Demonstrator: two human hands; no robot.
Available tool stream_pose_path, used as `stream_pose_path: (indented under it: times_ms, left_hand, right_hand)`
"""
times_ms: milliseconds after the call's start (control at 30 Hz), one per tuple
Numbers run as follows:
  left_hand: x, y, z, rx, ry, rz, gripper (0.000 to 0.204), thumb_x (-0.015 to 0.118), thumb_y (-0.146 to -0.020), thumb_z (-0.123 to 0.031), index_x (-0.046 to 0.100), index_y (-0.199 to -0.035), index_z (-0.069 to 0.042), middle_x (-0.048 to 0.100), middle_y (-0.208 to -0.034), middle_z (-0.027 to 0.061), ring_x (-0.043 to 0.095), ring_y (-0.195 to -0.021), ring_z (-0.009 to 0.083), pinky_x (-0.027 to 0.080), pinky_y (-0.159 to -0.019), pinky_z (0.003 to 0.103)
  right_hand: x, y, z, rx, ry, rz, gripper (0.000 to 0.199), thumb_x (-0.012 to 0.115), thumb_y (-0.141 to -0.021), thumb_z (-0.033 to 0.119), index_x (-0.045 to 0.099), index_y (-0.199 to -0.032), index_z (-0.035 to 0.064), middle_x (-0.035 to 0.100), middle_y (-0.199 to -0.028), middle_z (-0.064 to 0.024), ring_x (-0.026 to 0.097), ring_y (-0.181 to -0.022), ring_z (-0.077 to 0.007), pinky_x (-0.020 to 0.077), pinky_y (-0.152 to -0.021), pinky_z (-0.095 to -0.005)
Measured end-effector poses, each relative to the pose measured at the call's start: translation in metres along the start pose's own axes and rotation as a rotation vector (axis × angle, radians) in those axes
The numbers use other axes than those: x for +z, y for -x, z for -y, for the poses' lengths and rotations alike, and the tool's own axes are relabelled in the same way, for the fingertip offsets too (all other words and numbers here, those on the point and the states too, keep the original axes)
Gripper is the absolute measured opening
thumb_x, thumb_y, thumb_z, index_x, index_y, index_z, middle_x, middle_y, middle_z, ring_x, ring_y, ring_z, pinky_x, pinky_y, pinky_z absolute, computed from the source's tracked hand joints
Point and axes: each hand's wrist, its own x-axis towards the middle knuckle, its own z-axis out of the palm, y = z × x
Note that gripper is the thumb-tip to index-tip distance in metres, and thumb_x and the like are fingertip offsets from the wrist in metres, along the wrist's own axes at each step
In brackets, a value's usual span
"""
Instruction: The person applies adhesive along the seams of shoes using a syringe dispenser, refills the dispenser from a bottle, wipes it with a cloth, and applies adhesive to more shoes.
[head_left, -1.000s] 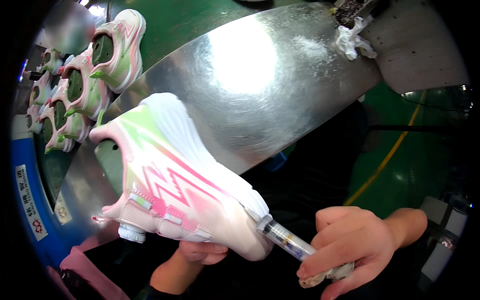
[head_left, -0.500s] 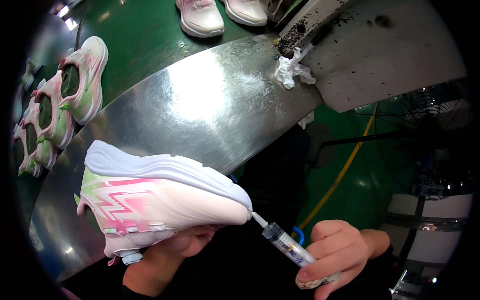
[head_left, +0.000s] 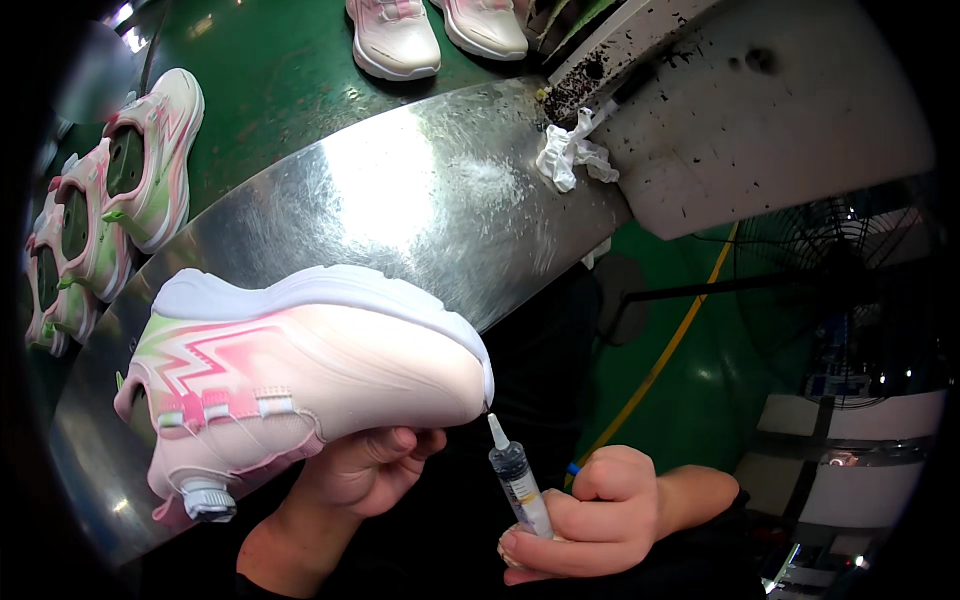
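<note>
Left hand (head_left: 362, 468) cups pink-white sneaker (head_left: 300, 375) from below, sole up, long axis left-right, toe toward right hand (head_left: 590, 515). Right hand, fist closed on syringe (head_left: 518, 478), tip angled up-left, just beside toe, apart. Both off the metal counter's (head_left: 400, 200) near edge.

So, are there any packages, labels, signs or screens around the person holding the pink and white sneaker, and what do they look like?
No package, sign or screen shows clearly.
Label: a pale paper band around the clear plastic syringe held in the right hand, below the toe of the pink and white sneaker; its print is too small to tell.
</note>
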Motion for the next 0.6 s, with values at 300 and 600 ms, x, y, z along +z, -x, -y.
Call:
stream_pose_path:
  times_ms: [300, 600]
  left_hand:
    - [-0.002, 0.002, -0.002, -0.002, -0.048, 0.059, 0.051, 0.067, -0.086, -0.011, 0.046, -0.133, -0.009, 0.061, -0.118, 0.015, 0.058, -0.115, 0.0303, 0.059, -0.082, 0.028]
    - [0.007, 0.005, -0.007, 0.012, -0.042, 0.125, 0.037, 0.063, -0.09, -0.013, 0.054, -0.125, -0.004, 0.06, -0.122, 0.0159, 0.055, -0.119, 0.0313, 0.058, -0.084, 0.029]
  right_hand:
    - [0.01, 0.004, -0.003, -0.054, 0.114, -0.019, 0.024, 0.081, -0.069, 0.031, 0.07, -0.088, 0.0229, 0.049, -0.066, 0.0108, 0.029, -0.057, -0.0101, 0.0199, -0.047, -0.0227]
    - [0.014, 0.011, 0.002, -0.056, 0.116, 0.015, 0.025, 0.08, -0.069, 0.031, 0.069, -0.09, 0.022, 0.051, -0.066, 0.0103, 0.029, -0.055, -0.0098, 0.0218, -0.047, -0.0228]
